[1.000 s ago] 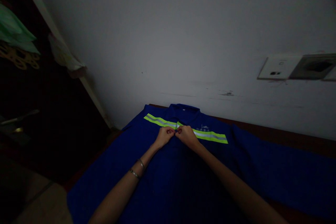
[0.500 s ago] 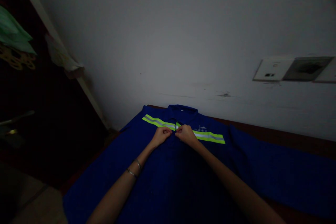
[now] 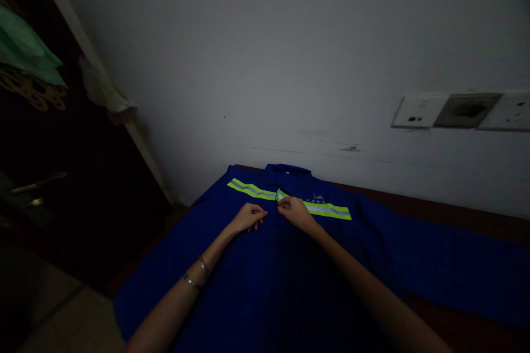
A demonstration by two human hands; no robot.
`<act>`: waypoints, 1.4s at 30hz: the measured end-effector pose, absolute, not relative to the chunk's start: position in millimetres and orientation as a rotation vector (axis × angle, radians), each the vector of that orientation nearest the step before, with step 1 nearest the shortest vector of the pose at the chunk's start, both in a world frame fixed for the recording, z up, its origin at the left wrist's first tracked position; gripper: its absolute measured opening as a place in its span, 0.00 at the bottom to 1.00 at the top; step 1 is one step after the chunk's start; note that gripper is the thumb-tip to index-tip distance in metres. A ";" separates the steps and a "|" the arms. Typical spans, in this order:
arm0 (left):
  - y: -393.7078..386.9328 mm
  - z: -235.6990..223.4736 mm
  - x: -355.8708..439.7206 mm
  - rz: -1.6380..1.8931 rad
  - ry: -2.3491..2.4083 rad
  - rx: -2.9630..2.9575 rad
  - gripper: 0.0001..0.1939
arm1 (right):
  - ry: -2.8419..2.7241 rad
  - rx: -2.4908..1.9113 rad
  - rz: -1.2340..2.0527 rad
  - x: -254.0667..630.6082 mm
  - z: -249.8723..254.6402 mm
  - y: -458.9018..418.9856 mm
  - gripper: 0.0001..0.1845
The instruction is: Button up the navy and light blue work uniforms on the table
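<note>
A blue work jacket lies spread front side up, its collar toward the wall. A yellow-green reflective strip with a grey middle band crosses its chest. My right hand pinches the front opening's edge just below the strip, where a corner of the strip lifts slightly. My left hand is a little to the left, over the jacket front, its thumb and forefinger together and the other fingers curled below. Nothing shows between those fingertips. Buttons or other fasteners are too dark to make out.
The jacket rests on a dark reddish-brown surface against a pale wall. Sockets and a switch plate are on the wall at right. At left stands a dark door with a handle and a hanging green cloth.
My left hand has come away from the front edge, moving left and slightly down. My right hand stays pinched at the edge. The camera view has shifted slightly.
</note>
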State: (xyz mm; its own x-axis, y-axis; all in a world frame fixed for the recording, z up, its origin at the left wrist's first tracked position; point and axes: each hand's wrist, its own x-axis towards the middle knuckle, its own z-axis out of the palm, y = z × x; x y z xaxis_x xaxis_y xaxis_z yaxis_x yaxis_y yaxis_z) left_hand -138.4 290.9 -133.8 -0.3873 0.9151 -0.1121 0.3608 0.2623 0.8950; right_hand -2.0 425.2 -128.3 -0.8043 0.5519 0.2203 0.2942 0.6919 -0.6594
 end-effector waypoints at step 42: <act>230.6 -174.7 -83.9 1.426 2.076 0.872 0.07 | -2.129 -0.476 1.627 12.8 -176.0 346.5 0.01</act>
State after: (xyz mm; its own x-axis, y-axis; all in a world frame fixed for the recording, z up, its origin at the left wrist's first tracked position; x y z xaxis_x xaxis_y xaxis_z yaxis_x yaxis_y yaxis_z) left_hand -83.9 230.6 -174.7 -0.6867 0.7264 -0.0264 0.2360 0.2571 0.9371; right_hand 12.8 346.5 -176.0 -0.8544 0.5057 0.1192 0.0178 0.2578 -0.9660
